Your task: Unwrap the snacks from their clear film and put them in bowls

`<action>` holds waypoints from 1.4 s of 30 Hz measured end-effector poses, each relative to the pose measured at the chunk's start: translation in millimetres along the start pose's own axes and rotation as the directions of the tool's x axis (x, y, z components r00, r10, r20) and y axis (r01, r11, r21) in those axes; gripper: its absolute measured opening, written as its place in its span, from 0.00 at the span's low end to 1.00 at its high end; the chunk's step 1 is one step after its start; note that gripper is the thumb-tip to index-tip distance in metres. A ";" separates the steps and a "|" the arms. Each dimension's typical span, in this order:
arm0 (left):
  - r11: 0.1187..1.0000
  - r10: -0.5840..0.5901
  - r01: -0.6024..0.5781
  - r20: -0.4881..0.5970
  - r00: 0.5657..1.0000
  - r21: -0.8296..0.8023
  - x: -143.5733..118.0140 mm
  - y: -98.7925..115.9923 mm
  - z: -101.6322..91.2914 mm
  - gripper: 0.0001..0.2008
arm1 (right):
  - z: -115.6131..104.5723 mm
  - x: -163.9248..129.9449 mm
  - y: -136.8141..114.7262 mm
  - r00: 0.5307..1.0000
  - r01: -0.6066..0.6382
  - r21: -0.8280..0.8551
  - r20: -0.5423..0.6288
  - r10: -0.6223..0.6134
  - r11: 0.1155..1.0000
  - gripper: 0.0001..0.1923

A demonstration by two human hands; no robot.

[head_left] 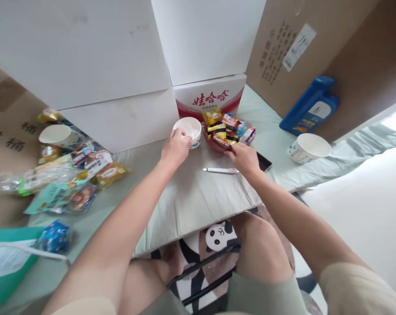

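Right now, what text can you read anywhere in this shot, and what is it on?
"娃哈哈": red-and-white carton behind the snack bowl.
"桶": brown cardboard at far left; its other characters are cut off.
Brown box print and sticker, blue bottle label, snack wrappers: too small or blurred.

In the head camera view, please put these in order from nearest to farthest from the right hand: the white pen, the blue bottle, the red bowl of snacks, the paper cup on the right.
From the right hand:
1. Red bowl of snacks, touched by the fingers, just ahead.
2. White pen, just left of the hand on the cloth.
3. Paper cup, farther to the right.
4. Blue bottle, beyond the cup, leaning on the cardboard.
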State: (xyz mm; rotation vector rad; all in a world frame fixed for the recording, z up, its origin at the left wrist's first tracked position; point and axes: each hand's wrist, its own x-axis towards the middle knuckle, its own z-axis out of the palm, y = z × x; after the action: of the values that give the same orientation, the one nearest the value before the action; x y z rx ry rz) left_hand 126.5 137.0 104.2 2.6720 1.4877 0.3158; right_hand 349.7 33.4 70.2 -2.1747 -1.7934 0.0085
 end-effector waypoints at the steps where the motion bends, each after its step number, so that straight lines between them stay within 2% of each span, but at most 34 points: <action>1: 1.000 0.008 -0.008 -0.017 1.000 -0.005 10.5 8.8 -1.8 0.15 | -4.0 -4.9 9.7 1.000 -0.004 0.004 -0.020 0.004 1.000 0.11; 4: 0.996 0.062 -0.065 -0.055 0.997 -0.059 53.9 42.3 -2.7 0.13 | -16.8 -21.6 44.2 0.995 -0.017 0.008 -0.099 0.018 1.000 0.11; 8: 0.971 0.162 -0.180 -0.115 0.980 -0.161 120.6 104.0 -1.3 0.12 | -29.5 -41.1 91.0 0.982 -0.003 0.011 -0.188 0.005 1.000 0.13; 12: 0.962 0.236 -0.254 -0.157 0.959 -0.101 179.9 168.1 -2.4 0.12 | -28.5 -50.0 124.5 0.973 0.012 -0.015 -0.229 -0.015 1.000 0.16; 15: 0.949 0.303 -0.311 -0.123 0.945 -0.046 220.6 206.0 5.0 0.13 | -21.7 -49.4 139.4 0.974 0.007 -0.024 -0.227 -0.012 1.000 0.18; 19: 0.974 0.224 -0.225 -0.015 0.974 -0.022 256.5 233.5 29.5 0.16 | -13.4 -43.7 150.1 0.979 0.006 -0.002 -0.201 -0.007 1.000 0.17; 21: 0.979 0.196 -0.197 -0.027 0.980 -0.051 258.9 232.9 42.3 0.15 | -10.6 -39.6 152.8 0.982 -0.014 0.005 -0.187 0.014 1.000 0.15; 23: 0.976 0.195 -0.201 -0.070 0.978 -0.081 250.3 221.2 52.6 0.14 | -8.8 -33.5 154.1 0.985 -0.057 -0.008 -0.165 0.055 0.998 0.13; 26: 0.964 0.205 -0.220 -0.112 0.972 -0.150 223.8 186.7 64.1 0.14 | -7.0 -19.1 154.7 0.986 -0.139 -0.053 -0.105 0.133 0.989 0.11; 30: 0.954 0.137 -0.162 -0.114 0.984 -0.252 185.9 132.1 78.1 0.16 | -4.5 7.6 154.2 0.970 -0.241 -0.093 -0.025 0.240 0.966 0.10; 32: 0.969 0.111 -0.117 -0.040 0.993 -0.216 170.7 110.0 85.0 0.18 | -1.9 22.2 153.2 0.961 -0.275 -0.102 -0.009 0.276 0.956 0.11; 34: 0.986 0.106 -0.091 0.107 0.989 -0.140 156.9 93.6 92.7 0.21 | 2.4 37.3 151.9 0.953 -0.301 -0.112 -0.010 0.302 0.947 0.13; 37: 0.991 0.112 -0.095 0.197 0.974 -0.094 136.5 79.4 106.9 0.25 | 10.9 62.7 151.5 0.954 -0.300 -0.106 -0.051 0.296 0.948 0.16; 42: 0.988 0.154 -0.155 0.069 0.986 0.008 111.5 73.7 128.3 0.26 | 22.0 106.5 164.4 0.961 -0.270 -0.077 -0.091 0.263 0.960 0.21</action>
State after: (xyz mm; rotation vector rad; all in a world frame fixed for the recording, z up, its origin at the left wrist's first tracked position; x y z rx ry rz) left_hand 272.0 197.6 6.8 2.7846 1.2713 0.2209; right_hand 524.8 114.5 29.5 -2.4278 -1.4717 -0.0969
